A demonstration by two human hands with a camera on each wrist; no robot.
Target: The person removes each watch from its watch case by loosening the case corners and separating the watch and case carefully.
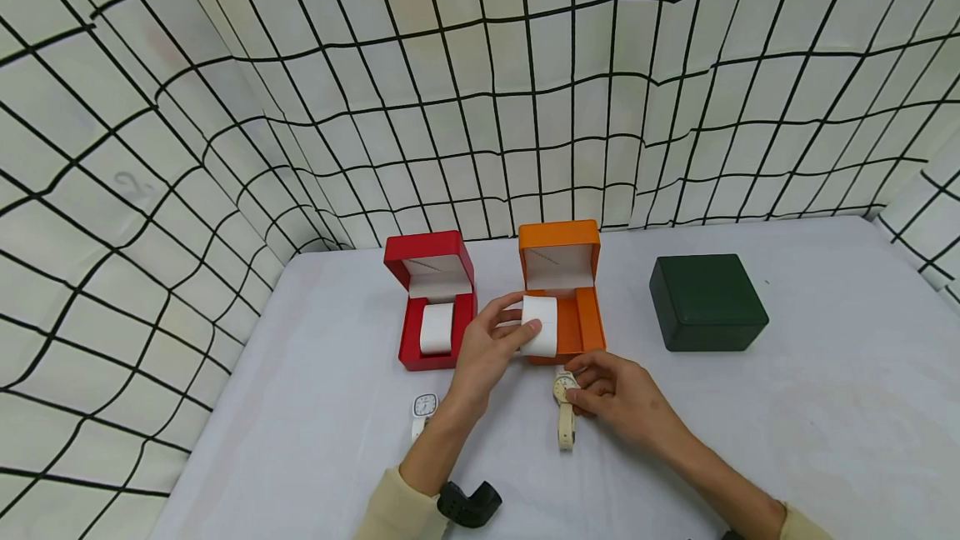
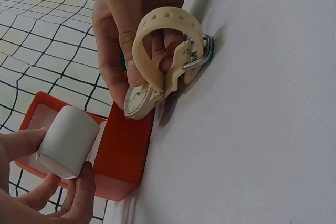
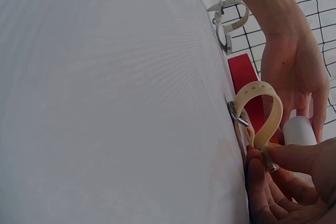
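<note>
My left hand (image 1: 486, 348) pinches a white watch cushion (image 1: 541, 327) between thumb and fingers, over the left part of an open orange watch box (image 1: 592, 319). Just in front of that box, my right hand (image 1: 611, 394) grips a cream wristwatch (image 1: 566, 415) at its round face. The watch's buckled strap (image 2: 167, 19) makes a loop in the left wrist view. In the right wrist view the strap loop stands up beside the thumb, and the fingers hide part of the face.
An open red watch box (image 1: 406, 342) with a white cushion (image 1: 437, 329) stands at left. A closed dark green box (image 1: 708, 302) sits at right. A white square-faced watch (image 1: 424, 407) lies near my left forearm. Black netting (image 1: 480, 94) over white cloth borders the table.
</note>
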